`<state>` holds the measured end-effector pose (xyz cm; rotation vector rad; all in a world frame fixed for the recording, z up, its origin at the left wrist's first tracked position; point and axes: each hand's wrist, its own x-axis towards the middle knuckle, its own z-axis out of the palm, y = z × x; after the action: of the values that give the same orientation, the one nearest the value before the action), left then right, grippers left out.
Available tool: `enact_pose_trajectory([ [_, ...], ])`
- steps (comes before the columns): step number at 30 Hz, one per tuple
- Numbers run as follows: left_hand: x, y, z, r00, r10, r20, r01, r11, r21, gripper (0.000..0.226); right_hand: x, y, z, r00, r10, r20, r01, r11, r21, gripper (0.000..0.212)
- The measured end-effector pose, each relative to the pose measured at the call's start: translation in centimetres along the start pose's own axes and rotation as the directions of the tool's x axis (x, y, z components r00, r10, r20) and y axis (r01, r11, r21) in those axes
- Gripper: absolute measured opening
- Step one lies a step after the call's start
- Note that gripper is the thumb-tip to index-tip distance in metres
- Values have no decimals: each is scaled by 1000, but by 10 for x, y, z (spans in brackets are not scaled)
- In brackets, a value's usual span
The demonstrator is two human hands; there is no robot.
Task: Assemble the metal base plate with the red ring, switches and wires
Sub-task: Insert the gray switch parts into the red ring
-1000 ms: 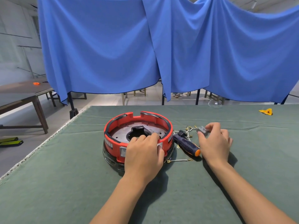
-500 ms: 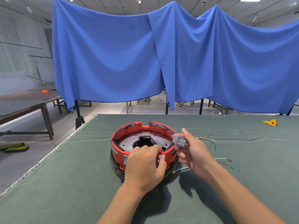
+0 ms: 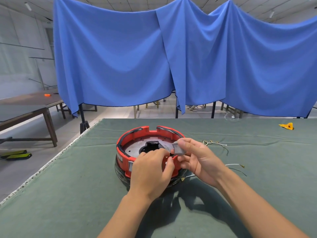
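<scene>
Leftmost, the red ring (image 3: 123, 148) sits flat on the green table (image 3: 68, 194), around the metal base plate (image 3: 133, 148); its side label is too blurred to read. Over its near rim, the left hand (image 3: 151, 174) pinches something hidden. Beside it, the right hand (image 3: 199, 160) grips a gray switch (image 3: 178, 149), with wires (image 3: 216, 144) lying farther right.

The front of the red ring (image 3: 123, 152) is hidden by the left hand (image 3: 151, 174). Part of the grey switch (image 3: 178, 149) is covered by the right hand's fingers (image 3: 186, 143).
</scene>
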<state>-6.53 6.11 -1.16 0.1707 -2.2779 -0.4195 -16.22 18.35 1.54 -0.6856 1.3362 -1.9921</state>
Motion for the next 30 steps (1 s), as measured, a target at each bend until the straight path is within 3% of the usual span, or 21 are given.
enact_pose_trajectory([
  [3,3,-3,-1,997,-51,-66,47,997,-53,32,0,-2,-2,999,-19,-47,18,1000,-18,29],
  [6,5,-13,-4,981,-145,-126,139,989,-50,28,2,0,4,976,-111,-188,76,980,-184,8],
  [8,5,-19,-5,972,-211,-100,209,977,-35,29,3,4,8,945,-211,-248,140,951,-278,17],
  [11,4,-21,-2,982,-184,-51,188,979,83,33,1,12,14,916,-313,-252,202,901,-385,27],
  [15,5,-19,-2,982,-182,-57,188,975,117,34,0,16,14,853,-445,-274,252,810,-529,42],
  [19,6,-19,-2,983,-178,-39,181,976,123,35,-4,8,13,892,-362,-271,219,870,-441,36],
  [23,7,-19,-1,983,-181,-30,184,974,133,37,-11,10,16,943,-236,-233,88,855,-512,38],
  [27,6,-19,-1,983,-180,-45,185,972,143,37,-23,5,18,923,-273,-273,73,818,-570,30],
  [30,6,-18,-1,983,-176,-44,181,971,155,38,-33,6,23,923,-313,-223,87,736,-671,23],
])
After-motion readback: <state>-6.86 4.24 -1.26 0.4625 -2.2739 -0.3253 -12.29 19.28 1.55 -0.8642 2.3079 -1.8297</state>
